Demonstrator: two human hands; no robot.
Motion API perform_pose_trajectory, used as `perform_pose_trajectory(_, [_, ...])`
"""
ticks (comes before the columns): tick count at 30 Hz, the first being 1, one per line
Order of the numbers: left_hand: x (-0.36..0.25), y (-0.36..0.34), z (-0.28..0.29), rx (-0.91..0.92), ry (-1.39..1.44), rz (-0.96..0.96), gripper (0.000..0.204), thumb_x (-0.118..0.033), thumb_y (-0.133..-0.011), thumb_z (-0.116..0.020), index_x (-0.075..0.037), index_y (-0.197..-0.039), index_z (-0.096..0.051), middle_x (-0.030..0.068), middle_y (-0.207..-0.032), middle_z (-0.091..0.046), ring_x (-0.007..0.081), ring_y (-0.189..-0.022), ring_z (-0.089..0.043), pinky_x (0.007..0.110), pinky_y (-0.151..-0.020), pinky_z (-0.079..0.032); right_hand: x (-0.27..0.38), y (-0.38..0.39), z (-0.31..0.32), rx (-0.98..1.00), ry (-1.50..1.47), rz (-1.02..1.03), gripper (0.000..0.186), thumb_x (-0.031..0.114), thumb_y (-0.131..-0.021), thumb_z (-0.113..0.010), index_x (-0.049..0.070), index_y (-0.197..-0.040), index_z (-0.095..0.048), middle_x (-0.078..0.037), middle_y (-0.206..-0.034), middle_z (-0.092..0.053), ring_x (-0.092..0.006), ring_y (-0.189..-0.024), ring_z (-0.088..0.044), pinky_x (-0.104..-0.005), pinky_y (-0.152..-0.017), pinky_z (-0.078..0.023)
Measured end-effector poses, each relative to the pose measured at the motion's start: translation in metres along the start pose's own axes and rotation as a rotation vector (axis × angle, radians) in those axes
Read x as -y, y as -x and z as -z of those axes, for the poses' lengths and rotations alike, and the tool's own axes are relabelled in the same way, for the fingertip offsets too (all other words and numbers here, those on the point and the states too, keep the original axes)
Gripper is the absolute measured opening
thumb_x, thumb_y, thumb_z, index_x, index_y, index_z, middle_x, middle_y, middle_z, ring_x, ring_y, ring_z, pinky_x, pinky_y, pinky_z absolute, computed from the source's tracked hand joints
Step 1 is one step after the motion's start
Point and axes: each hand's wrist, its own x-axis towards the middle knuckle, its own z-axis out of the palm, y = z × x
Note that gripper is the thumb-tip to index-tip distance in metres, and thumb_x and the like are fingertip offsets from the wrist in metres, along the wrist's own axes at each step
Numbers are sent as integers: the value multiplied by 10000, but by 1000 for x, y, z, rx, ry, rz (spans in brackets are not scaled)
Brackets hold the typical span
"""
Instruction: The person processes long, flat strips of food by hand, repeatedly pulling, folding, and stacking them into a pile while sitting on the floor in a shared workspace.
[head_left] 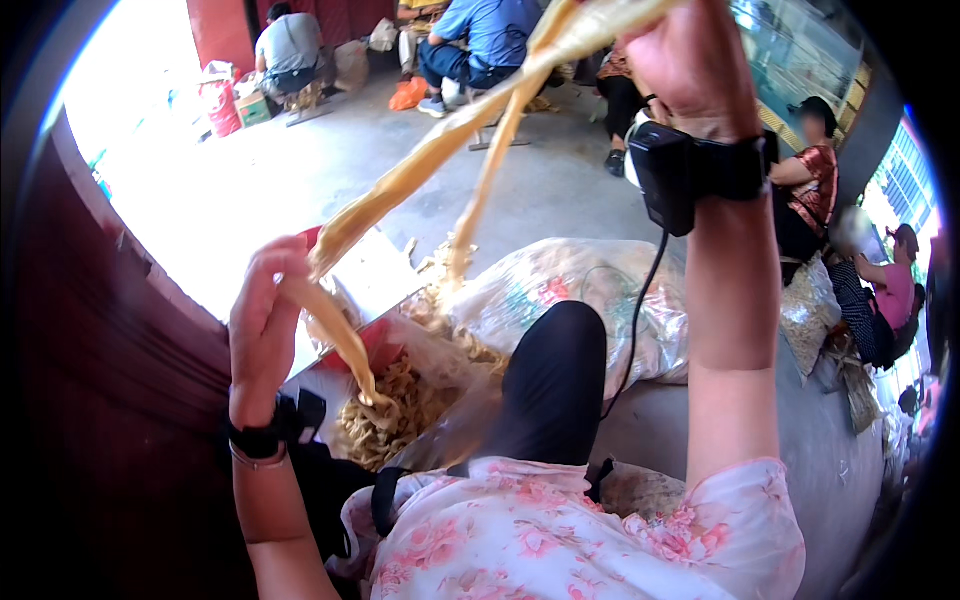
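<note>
A long, pliable, pale-yellow strip [400,187] stretches slantwise between my two hands. My left hand [265,310] is closed on its lower part at the left, and a loose end droops below the fingers over a heap of curled yellowish pieces [395,410]. My right hand [695,75] is raised at the top right, holding the upper end; its fingers are partly cut off by the picture's edge. A second, thinner strand [490,185] hangs from the upper part of the strip. Dark bands with small devices sit on both my wrists.
The heap lies in a clear plastic bag beside a white, red-edged box [375,275]. A large, full translucent bag [600,290] stands beyond my dark-clad knee [555,370]. Several people sit farther off across the grey floor [330,165]. A dark red wall [120,350] runs along the left.
</note>
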Motion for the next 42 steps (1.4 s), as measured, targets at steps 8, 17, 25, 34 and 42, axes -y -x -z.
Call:
perform_pose_trajectory(8, [13,62,-1,326,1102,522,533,-416,-1019,-263,-80,-1432,-282,84,-562,-546,171,-364,-479,322,-463,-491,-57,25,75,-566,-251,-534,272,317,-960,-506,61,-968,-599,-63,-889,-646,-259,-947,-619,-425,-856,-499])
perform_pose_trajectory(17, [25,111,89,951,969,419,551,-19,-744,-759,129,-1188,-467,191,-752,-627,221,-618,-614,322,-567,-493,-148,83,217,-1007,-433,-601,323,296,-959,-400,97,-776,-578,-58,-802,-623,-253,-787,-624,-452,-780,-505])
perform_pose_trajectory(25, [-8,84,8,260,84,735,254,-60,-823,-664,30,-1055,-614,20,-771,-604,60,-669,-552,215,-591,-453,-236,194,97,-420,593,-941,199,105,-843,-543,15,-1016,-580,-124,-956,-643,-194,-887,-619,-332,-637,-544])
perform_pose_trajectory(34, [23,62,-55,461,-281,484,256,-181,-833,-670,-18,-1024,-621,154,-771,-628,264,-675,-631,336,-620,-486,-176,208,-77,599,-62,-1064,315,286,-896,-626,31,-1081,-623,-8,-809,-620,-94,-666,-577,-234,-631,-487])
perform_pose_trajectory(42, [20,95,11,432,-756,391,125,-169,-836,-618,-59,-880,-582,137,-752,-623,332,-671,-624,391,-558,-486,-179,195,34,-150,212,-1025,278,317,-884,-657,57,-794,-618,61,-618,-525,-14,-523,-500,-186,-481,-409])
